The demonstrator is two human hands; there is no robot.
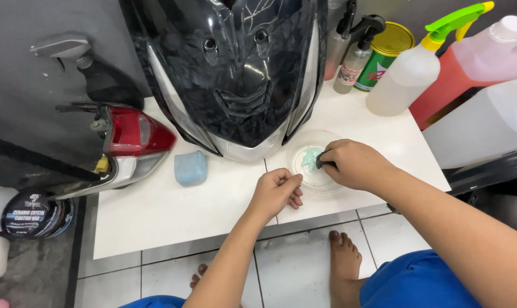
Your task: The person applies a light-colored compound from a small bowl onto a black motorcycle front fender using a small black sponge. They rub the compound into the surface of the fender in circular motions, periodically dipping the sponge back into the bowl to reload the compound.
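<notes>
My right hand (352, 164) grips a small dark pad (322, 159) and presses it into pale green paste (311, 158) inside a clear round dish (307, 140) on the low white table (173, 211). My left hand (276, 193) rests on the table just left of the dish, its fingers curled against the dish's rim. A glossy black scooter front panel (241, 68) stands on the table right behind the dish.
A blue clay block (190, 167) lies left of the panel, beside a red tail light unit (134, 137). Spray bottles (409, 71), a green tin (384, 51) and a red jug (475, 63) stand at the back right. A round dark wax tin (36, 214) sits on the floor at left.
</notes>
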